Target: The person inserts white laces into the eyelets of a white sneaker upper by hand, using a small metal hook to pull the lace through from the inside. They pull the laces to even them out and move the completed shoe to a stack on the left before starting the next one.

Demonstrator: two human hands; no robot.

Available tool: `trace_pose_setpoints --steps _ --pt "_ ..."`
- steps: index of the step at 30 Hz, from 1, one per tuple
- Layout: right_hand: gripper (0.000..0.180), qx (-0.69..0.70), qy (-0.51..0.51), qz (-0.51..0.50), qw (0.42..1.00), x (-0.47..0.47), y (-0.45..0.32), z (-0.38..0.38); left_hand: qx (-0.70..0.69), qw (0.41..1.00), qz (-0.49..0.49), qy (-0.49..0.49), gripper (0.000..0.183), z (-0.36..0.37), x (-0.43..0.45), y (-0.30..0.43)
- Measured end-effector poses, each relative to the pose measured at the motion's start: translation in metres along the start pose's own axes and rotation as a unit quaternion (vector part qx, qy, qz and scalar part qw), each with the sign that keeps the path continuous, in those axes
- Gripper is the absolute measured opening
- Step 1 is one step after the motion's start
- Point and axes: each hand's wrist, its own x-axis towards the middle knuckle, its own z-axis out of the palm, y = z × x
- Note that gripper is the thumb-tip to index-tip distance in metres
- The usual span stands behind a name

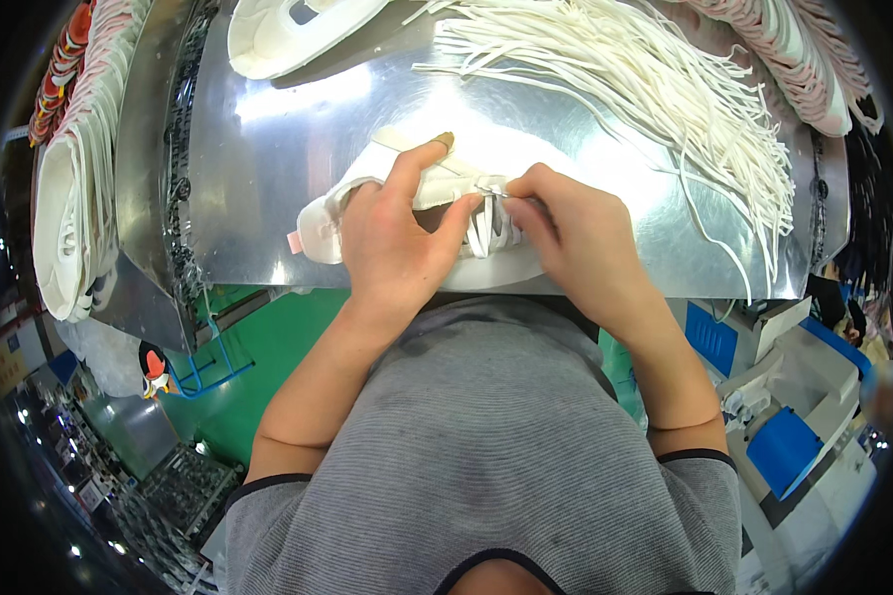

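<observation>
A white shoe upper (320, 227) lies on its side on the metal tabletop in front of me, a pink tab at its heel end. My left hand (398, 230) is spread over its collar and holds it, the thumb by the eyelet row. Between the thumb and forefinger of my right hand (573, 230) is a thin metal hook-like tool (491, 191), its tip at the eyelets. White lace (481, 234) crosses the opening in several strands. My left forefinger, with a tan covering on its tip, rests near the tongue.
A large bundle of loose white laces (640, 89) spreads over the back right of the metal table (268, 171). Another white upper (283, 44) lies at the back left. Stacked uppers stand at the left (74, 216) and far right (796, 59). A blue-and-white machine (781, 446) is at lower right.
</observation>
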Motion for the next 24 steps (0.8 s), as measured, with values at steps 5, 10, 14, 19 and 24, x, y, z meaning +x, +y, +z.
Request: trace_pose_setpoints --steps 5,10,14,19,24 --pt "0.011 -0.178 0.003 -0.114 0.977 0.020 -0.003 0.027 0.022 0.998 0.029 -0.044 0.044 -0.001 -0.002 0.009" --pt "0.013 0.031 -0.097 -0.043 0.994 0.019 0.009 -0.016 -0.065 0.997 0.030 -0.024 0.045 -0.009 -0.003 -0.008" --pt "0.016 0.062 -0.016 0.094 0.994 -0.002 0.011 -0.033 -0.209 0.974 -0.062 -0.066 0.049 -0.020 -0.001 0.004" --pt "0.017 0.100 0.157 0.008 0.982 0.008 0.027 0.017 -0.182 0.981 -0.058 -0.031 0.058 -0.003 0.003 0.011" --pt "0.015 0.113 0.163 0.009 0.980 0.005 0.022 0.016 -0.192 0.978 -0.074 -0.036 0.060 -0.002 0.008 0.012"
